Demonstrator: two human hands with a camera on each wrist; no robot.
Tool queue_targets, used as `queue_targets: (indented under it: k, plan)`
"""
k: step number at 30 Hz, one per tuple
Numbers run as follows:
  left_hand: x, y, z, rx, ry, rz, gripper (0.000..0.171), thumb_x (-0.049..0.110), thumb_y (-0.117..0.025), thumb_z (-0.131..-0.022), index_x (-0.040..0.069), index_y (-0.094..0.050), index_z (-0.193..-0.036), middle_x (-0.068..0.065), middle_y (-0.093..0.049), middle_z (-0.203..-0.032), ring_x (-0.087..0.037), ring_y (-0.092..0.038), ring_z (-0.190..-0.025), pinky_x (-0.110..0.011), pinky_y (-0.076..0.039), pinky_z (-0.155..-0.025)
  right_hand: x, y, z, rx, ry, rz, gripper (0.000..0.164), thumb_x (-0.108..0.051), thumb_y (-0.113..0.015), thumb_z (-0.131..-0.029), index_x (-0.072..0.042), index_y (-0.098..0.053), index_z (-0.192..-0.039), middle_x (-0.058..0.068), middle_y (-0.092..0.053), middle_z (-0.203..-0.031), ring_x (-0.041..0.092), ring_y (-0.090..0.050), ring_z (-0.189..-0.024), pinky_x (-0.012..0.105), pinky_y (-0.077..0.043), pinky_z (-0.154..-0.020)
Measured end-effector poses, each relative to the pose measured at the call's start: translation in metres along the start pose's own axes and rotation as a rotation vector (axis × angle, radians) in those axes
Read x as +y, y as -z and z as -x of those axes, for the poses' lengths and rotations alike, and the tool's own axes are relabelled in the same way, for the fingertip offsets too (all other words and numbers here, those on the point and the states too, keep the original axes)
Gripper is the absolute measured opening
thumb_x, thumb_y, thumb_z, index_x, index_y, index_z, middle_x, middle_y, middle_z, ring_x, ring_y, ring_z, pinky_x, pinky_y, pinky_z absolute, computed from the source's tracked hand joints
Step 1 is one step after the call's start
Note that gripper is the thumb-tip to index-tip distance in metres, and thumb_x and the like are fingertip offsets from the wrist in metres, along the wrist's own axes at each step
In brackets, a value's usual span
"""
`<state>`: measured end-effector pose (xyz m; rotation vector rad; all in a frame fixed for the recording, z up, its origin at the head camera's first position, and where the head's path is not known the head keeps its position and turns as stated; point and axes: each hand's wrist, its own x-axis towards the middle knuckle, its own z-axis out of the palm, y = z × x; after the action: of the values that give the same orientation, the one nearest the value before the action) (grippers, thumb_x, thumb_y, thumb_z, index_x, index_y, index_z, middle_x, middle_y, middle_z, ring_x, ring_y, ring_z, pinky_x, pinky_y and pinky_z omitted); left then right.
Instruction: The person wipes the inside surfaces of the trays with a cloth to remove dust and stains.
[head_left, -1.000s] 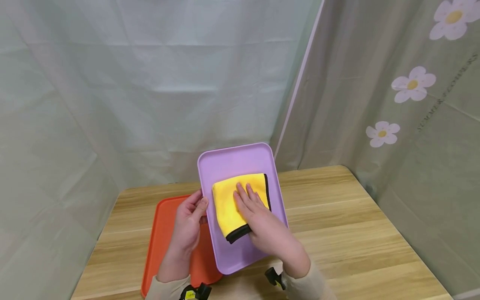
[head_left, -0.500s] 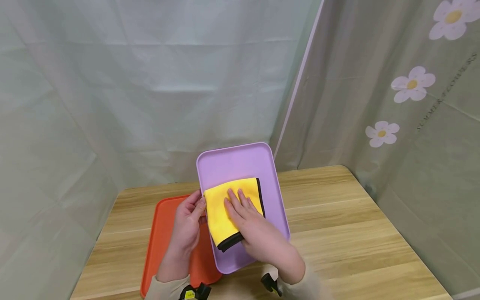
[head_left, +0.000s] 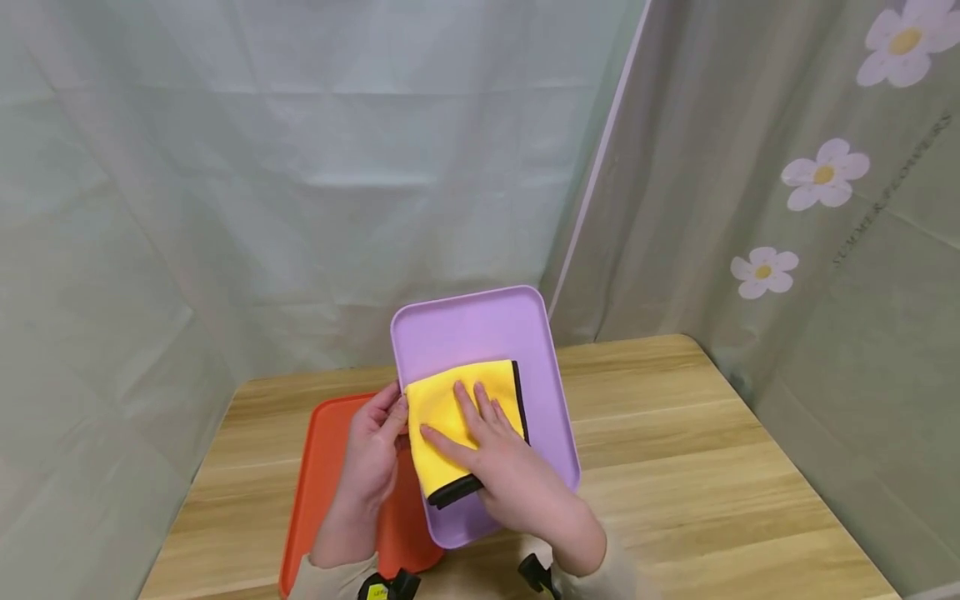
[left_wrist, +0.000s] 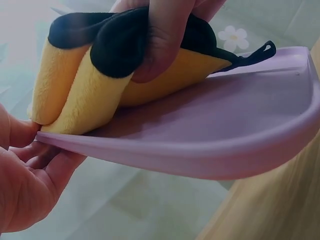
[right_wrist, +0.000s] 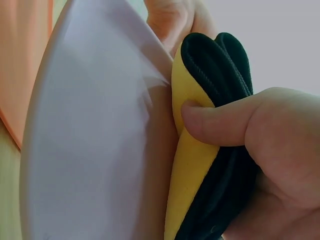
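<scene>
My left hand (head_left: 372,446) pinches the left edge of a purple tray (head_left: 480,321), thumb on top and fingers beneath, also seen in the left wrist view. The tray is held tilted up above the table. A folded yellow cloth (head_left: 431,408) with black trim lies against the tray's inside, its left side right at the rim by my left thumb. My right hand (head_left: 517,475) holds the cloth, fingers spread across its top. In the right wrist view, the right thumb (right_wrist: 210,122) tucks over the black edge onto the yellow underside. A black loop (left_wrist: 260,54) hangs off one corner.
An orange-red tray (head_left: 318,475) lies on the wooden table (head_left: 675,467), partly under the purple tray and left forearm. Pale curtains (head_left: 337,167) enclose the back and sides, with printed white flowers (head_left: 825,174) at right.
My right hand has slid the cloth left and slightly down the purple tray, to its left rim. One right finger has spread out leftward. The left hand and tray stay nearly still.
</scene>
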<state>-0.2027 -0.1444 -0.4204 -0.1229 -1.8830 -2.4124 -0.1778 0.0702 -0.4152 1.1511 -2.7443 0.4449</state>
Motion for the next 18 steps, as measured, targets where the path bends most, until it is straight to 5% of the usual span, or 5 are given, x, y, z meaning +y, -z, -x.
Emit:
queue_targets:
  k: [13,18]
  plan:
    - [0.0013,0.0017,-0.0022,0.054,0.014,-0.029,0.04,0.01,-0.054,-0.113,-0.008,-0.056,-0.148,-0.003,-0.074,-0.114,-0.017,-0.073,-0.093,-0.029,-0.062,-0.071,0.004,0.0025,0.0024,-0.03,-0.062,-0.035,0.103,0.016,-0.064,-0.082,-0.011,-0.021,-0.171,0.012,0.003,-0.179,0.037,0.002,-0.163,0.05,-0.017,-0.129]
    - [0.002,0.0014,-0.0028,0.052,0.022,-0.016,0.041,0.011,-0.054,-0.113,-0.009,-0.054,-0.149,-0.004,-0.074,-0.115,-0.018,-0.074,-0.092,-0.031,-0.063,-0.072,0.0029,0.0023,0.0019,-0.057,-0.076,-0.041,0.099,0.015,-0.062,-0.085,-0.011,-0.02,-0.171,0.005,0.001,-0.179,0.034,0.002,-0.163,0.05,-0.016,-0.128]
